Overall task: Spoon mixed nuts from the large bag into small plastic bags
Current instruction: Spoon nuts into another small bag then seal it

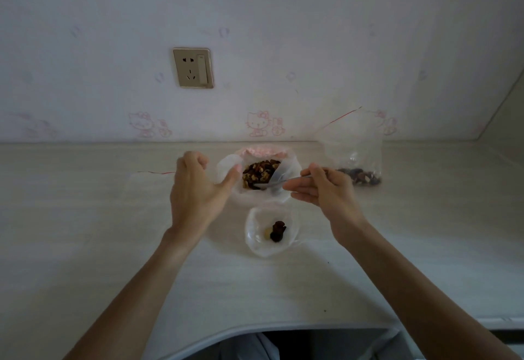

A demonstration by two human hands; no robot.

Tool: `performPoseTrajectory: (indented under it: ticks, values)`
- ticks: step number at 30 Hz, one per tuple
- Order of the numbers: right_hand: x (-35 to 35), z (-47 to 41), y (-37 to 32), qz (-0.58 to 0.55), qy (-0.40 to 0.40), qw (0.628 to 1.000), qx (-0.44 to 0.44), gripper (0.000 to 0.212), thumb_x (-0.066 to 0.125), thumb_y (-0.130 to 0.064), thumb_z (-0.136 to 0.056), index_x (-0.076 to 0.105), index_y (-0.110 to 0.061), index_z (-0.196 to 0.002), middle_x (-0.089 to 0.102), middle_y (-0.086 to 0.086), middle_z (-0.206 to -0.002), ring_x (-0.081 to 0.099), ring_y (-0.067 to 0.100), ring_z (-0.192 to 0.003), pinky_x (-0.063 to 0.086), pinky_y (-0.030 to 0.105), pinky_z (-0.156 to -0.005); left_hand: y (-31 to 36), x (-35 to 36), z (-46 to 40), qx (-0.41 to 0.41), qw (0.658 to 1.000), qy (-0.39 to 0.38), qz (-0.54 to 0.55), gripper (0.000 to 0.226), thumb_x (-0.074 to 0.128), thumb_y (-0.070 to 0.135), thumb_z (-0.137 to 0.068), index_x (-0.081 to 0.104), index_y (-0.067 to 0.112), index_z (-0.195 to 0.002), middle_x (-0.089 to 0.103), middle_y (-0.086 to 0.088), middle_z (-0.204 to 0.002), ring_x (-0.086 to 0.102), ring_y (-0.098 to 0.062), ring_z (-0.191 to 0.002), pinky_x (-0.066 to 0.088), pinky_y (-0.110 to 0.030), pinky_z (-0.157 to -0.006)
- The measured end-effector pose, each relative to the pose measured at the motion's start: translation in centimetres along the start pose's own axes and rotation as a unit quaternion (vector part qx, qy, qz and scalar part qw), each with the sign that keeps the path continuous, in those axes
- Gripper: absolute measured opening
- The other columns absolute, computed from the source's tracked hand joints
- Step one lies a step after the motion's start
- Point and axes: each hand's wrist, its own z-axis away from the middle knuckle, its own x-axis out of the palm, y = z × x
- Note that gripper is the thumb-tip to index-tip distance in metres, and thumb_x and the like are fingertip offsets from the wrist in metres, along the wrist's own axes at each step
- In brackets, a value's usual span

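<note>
The large bag [226, 169] sits open in the middle of the table, with mixed nuts [259, 174] showing inside. My left hand [195, 192] holds the bag's left rim, thumb against the plastic. My right hand [326, 192] grips a metal spoon [272, 184] whose bowl reaches into the nuts at the bag's near side. Just in front lies a small open plastic bag [256, 242] holding a few nuts [276, 231]. Another small zip bag [354, 147] with nuts at its bottom stands at the right, by the wall.
A flat, see-through zip bag with a red strip [153, 174] lies left of my left hand. The pale table [85, 232] meets the wall at the back and has a curved front edge [226, 331]. A wall socket [193, 68] is above.
</note>
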Motion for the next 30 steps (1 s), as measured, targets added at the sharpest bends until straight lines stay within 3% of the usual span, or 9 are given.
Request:
performPoseTrajectory:
  ticks: [2,4,7,9,11,13,17,22,30]
  values:
    - [1.1,-0.9,0.4,0.011,0.007,1.000,0.020,0.037,0.045,-0.025,-0.111,0.065,0.004,-0.102,0.079,0.017,-0.086,0.078,0.028,-0.086,0.064,0.029,-0.073,-0.2,0.9,-0.6,-0.090,0.990,-0.103,0.014,0.078,0.065,0.080,-0.077,0.050,0.020,-0.124,0.056,0.007,-0.115,0.062,-0.018,-0.098,0.052,-0.037,-0.080]
    - [1.9,-1.6,0.8,0.022,0.010,0.999,0.034,0.037,0.045,-0.024,-0.111,0.066,0.005,-0.101,0.079,0.016,-0.083,0.078,0.027,-0.084,0.064,0.028,-0.072,-0.7,2.0,-0.7,-0.101,0.984,-0.142,0.046,0.059,0.065,0.070,-0.085,0.057,0.020,-0.114,0.065,0.005,-0.103,0.065,-0.020,-0.094,0.053,-0.037,-0.078]
    - [2.5,-2.5,1.5,0.022,0.030,0.998,0.052,0.034,0.044,-0.022,-0.111,0.066,0.003,-0.103,0.079,0.015,-0.082,0.079,0.025,-0.083,0.064,0.028,-0.074,-0.9,2.6,-0.4,-0.041,0.988,-0.124,0.084,0.024,0.064,0.042,-0.098,0.058,0.019,-0.097,0.065,0.004,-0.087,0.064,-0.020,-0.084,0.044,-0.031,-0.064]
    - [2.7,-3.0,1.9,0.006,0.053,0.997,0.054,0.031,0.044,-0.021,-0.111,0.065,0.001,-0.103,0.079,0.015,-0.081,0.079,0.023,-0.081,0.064,0.027,-0.072,-0.8,2.6,-0.4,-0.035,0.984,-0.115,0.130,0.014,0.064,0.031,-0.099,0.061,0.017,-0.099,0.069,0.003,-0.090,0.066,-0.019,-0.087,0.048,-0.032,-0.068]
    - [2.9,-3.3,2.2,-0.005,0.068,0.997,0.047,0.029,0.044,-0.020,-0.111,0.063,0.001,-0.103,0.079,0.015,-0.080,0.079,0.023,-0.081,0.063,0.026,-0.070,-0.4,2.5,-0.3,-0.044,0.975,-0.124,0.181,0.006,0.063,0.025,-0.100,0.063,0.020,-0.104,0.071,0.002,-0.094,0.069,-0.020,-0.090,0.056,-0.041,-0.076]
    - [3.1,-3.4,2.6,0.004,0.071,0.997,0.030,0.027,0.045,-0.019,-0.111,0.064,-0.001,-0.102,0.079,0.015,-0.079,0.079,0.023,-0.080,0.063,0.027,-0.068,0.0,2.4,0.1,-0.044,0.969,-0.134,0.204,0.006,0.062,0.023,-0.101,0.064,0.023,-0.106,0.072,0.002,-0.095,0.070,-0.021,-0.090,0.058,-0.048,-0.079]
    - [3.0,-3.4,2.8,0.043,0.051,0.998,0.009,0.026,0.046,-0.018,-0.110,0.066,-0.008,-0.097,0.079,0.011,-0.080,0.079,0.021,-0.079,0.064,0.031,-0.067,0.2,2.3,0.3,-0.036,0.965,-0.135,0.221,0.007,0.062,0.024,-0.101,0.065,0.027,-0.108,0.073,0.004,-0.095,0.070,-0.019,-0.088,0.056,-0.043,-0.075]
    - [2.5,-3.3,2.7,0.040,0.044,0.998,0.020,0.028,0.045,-0.021,-0.110,0.066,-0.002,-0.108,0.080,0.011,-0.085,0.079,0.024,-0.083,0.066,0.038,-0.071,0.3,1.9,0.4,-0.031,0.969,-0.130,0.207,0.011,0.061,0.026,-0.102,0.067,0.021,-0.110,0.074,0.002,-0.098,0.070,-0.018,-0.093,0.056,-0.042,-0.084]
    - [2.2,-2.9,2.8,-0.001,0.036,0.999,0.023,0.029,0.043,-0.022,-0.111,0.065,-0.002,-0.113,0.080,0.013,-0.091,0.079,0.026,-0.088,0.065,0.039,-0.071,-0.1,2.2,0.3,-0.048,0.975,-0.104,0.190,0.014,0.059,0.028,-0.101,0.066,0.017,-0.104,0.072,0.000,-0.095,0.067,-0.017,-0.090,0.053,-0.040,-0.082]
